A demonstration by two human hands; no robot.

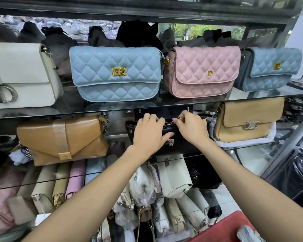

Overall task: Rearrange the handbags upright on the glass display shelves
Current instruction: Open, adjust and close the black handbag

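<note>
Black leather is under both hands: the black handbag sits on the middle glass shelf, between a brown envelope bag off the left hand and a tan flap bag off the right. The left hand grips the bag's top edge, fingers curled over it and thumb lying across the front face. The right hand pinches the zipper pull at the top seam.

To do the step well, hold the top edge firm with the left hand while the right draws the zipper along the seam; then square the base flat on the glass so the front clasp faces outward.

The bag appears upright, its long axis running left to right, parallel to the shelf edge, opening upward. Above the hands, four bags stand on the upper shelf, among them a blue quilted bag and a pink quilted bag.
</note>
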